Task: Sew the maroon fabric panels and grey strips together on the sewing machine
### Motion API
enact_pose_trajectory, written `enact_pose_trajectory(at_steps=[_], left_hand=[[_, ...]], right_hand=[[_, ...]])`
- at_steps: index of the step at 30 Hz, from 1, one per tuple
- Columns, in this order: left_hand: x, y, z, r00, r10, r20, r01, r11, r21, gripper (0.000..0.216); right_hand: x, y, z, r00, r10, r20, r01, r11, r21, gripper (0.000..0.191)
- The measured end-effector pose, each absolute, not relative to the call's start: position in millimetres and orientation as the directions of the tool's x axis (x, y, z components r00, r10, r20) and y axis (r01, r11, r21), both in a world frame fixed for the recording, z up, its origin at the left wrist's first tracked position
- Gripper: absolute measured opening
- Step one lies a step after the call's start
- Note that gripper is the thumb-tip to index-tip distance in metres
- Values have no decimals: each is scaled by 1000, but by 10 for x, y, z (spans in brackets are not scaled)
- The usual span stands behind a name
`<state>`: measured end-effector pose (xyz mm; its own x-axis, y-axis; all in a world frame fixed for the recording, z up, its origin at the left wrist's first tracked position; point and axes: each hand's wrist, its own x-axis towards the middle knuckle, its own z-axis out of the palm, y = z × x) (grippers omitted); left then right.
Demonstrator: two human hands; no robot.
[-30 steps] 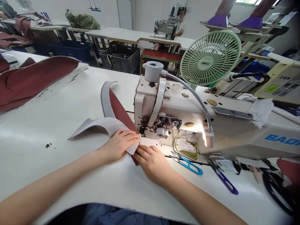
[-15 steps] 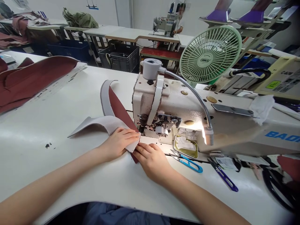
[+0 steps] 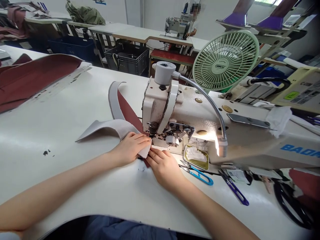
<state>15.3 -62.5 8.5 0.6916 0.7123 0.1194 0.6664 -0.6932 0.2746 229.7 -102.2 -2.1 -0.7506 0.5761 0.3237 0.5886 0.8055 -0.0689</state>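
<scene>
A fabric strip [image 3: 110, 126], pale grey on its upper face, curls over the white table to the left of a sewing machine [image 3: 160, 103]. Beneath it runs a dark red piece [image 3: 128, 110], whose short tail shows below my fingers. My left hand [image 3: 131, 148] is closed over the grey strip near the needle area, its fingers together and thumb hidden. Close against it, my right hand [image 3: 162, 165] grips the strip's near edge with bent fingers. The needle and presser foot are largely hidden behind my left fingertips.
Blue thread snips [image 3: 200, 175], purple snips [image 3: 236, 190] and a small metal tray [image 3: 196, 157] lie to the right. Dark red fabric [image 3: 40, 78] rests at the left. A green fan [image 3: 225, 61] stands behind the machine. Another person [image 3: 193, 25] sits at a far machine.
Both hands and the strip have shifted slightly forward toward the needle, and less of the red tail shows. The camera view has moved a little.
</scene>
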Motion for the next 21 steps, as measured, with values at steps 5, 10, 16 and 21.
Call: enact_pose_trajectory(at_steps=[5, 10, 16, 21], left_hand=[[155, -639, 106, 685, 719, 116, 668, -684, 292, 53], [157, -636, 176, 674, 734, 84, 679, -661, 319, 48], [160, -564, 116, 669, 739, 86, 695, -662, 282, 43], [165, -591, 86, 660, 746, 91, 700, -654, 287, 45]], right_hand=[[2299, -1016, -38, -755, 572, 319, 579, 811, -85, 32], [2298, -1012, -43, -761, 568, 314, 571, 816, -92, 31], [2293, -988, -94, -744, 592, 309, 598, 797, -88, 32], [2277, -1032, -97, -730, 597, 333, 610, 788, -77, 29]])
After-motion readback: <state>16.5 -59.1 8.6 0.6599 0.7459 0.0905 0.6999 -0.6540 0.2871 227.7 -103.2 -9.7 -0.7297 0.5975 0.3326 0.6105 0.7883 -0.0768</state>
